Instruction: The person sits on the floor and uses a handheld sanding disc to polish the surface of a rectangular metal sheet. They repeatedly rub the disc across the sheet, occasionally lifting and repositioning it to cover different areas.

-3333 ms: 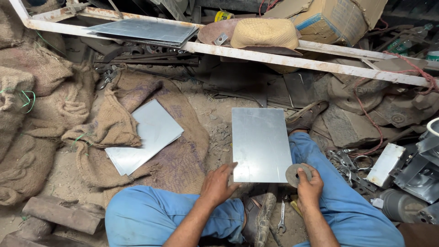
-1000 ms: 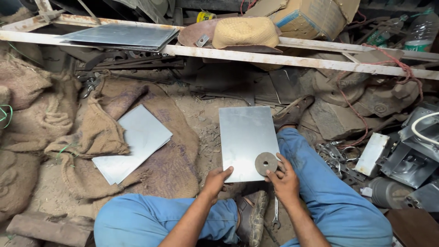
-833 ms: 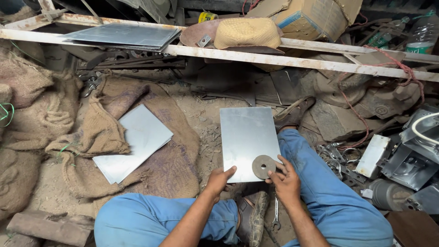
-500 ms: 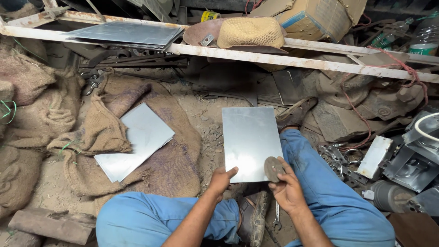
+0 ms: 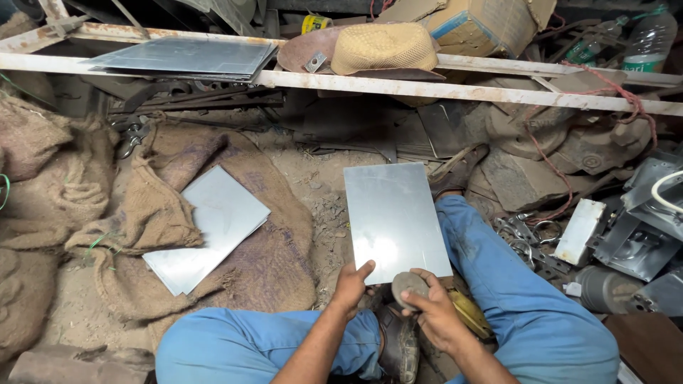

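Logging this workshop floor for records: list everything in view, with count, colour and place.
Rectangular shiny metal sheet: one, silver, held upright at centre.
Round flat metal disc: one, grey, at the sheet's lower edge.
Flat metal sheet on burlap: one, silver, left floor.
Stacked metal sheets: several, grey, on the upper rail.
Woven straw hat: one, tan, top centre.
Burlap sacks: several, brown, left.
Left hand: grips the sheet's bottom edge.
Right hand: holds the disc.

Rectangular grey metal sheet, smooth and faintly shiny, lying flat over the lap with its long side pointing away, near edge pinched at the bottom, and a small round grey disc held just at its lower right corner.
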